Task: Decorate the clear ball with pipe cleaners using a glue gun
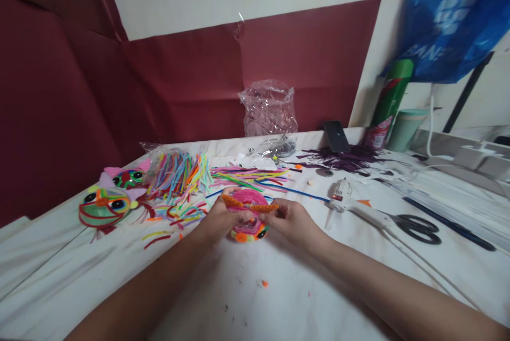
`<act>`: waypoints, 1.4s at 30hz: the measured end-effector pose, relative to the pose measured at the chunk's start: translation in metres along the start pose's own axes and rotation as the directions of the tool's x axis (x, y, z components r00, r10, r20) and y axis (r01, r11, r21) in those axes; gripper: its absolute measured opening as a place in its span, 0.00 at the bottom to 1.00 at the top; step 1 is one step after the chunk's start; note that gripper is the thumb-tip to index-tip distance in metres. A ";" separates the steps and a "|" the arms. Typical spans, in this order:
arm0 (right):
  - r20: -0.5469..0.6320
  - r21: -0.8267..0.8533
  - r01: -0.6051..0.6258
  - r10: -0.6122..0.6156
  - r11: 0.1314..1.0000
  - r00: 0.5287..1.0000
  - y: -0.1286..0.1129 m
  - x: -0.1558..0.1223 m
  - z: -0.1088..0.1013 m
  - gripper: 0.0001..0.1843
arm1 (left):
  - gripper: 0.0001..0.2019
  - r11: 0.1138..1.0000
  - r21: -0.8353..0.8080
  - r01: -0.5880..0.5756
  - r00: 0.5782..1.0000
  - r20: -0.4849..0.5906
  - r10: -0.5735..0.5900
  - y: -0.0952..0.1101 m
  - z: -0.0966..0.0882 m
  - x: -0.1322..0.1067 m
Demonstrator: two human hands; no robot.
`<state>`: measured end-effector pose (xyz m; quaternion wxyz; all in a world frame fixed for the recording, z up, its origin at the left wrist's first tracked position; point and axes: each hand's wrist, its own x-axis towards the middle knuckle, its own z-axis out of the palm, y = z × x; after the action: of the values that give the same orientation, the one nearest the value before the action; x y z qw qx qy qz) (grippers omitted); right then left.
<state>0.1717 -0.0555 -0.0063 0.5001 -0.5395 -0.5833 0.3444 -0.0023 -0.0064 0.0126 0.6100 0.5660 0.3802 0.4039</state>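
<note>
A round craft piece [249, 235] of pink, green and orange pipe cleaners, with a black eye, is between my hands over the table's middle. My left hand [228, 218] is closed on its left side, the thumb pressed over its face. Across its top run two fuzzy orange pipe cleaner strips [261, 207], one tilted to each side. My right hand [290, 220] pinches the end of the right strip, fingers close to the craft's edge. The fingertips are partly hidden behind the piece.
Loose pipe cleaners [179, 173] lie beyond my hands. Finished face crafts [104, 207] sit at left. To the right are a white glue gun [358, 211], black-handled scissors [416, 228], purple strips [350, 159], a green spray can [392, 102] and a cup [406, 128].
</note>
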 end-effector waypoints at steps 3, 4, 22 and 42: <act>0.036 0.060 0.020 -0.022 0.998 0.999 0.001 0.004 -0.005 0.18 | 0.34 1.000 -0.027 0.013 1.000 -0.019 -0.014 -0.003 -0.006 0.004; 0.048 0.065 0.028 -0.031 0.997 0.998 0.001 0.005 -0.006 0.18 | 0.35 0.999 -0.043 0.012 1.000 -0.019 -0.013 -0.004 -0.008 0.005; 0.023 -0.126 0.131 -0.129 0.983 0.991 0.000 -0.004 -0.001 0.14 | 0.39 0.998 0.013 -0.057 0.998 0.038 0.056 -0.012 -0.010 0.004; 0.027 -0.175 0.180 -0.178 0.968 0.984 -0.004 -0.002 -0.008 0.09 | 0.39 0.999 0.033 -0.018 1.000 -0.019 0.018 -0.011 -0.005 0.002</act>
<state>0.1776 -0.0596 -0.0015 0.4760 -0.5249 -0.6607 0.2478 -0.0056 -0.0026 0.0012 0.5933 0.5753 0.3875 0.4086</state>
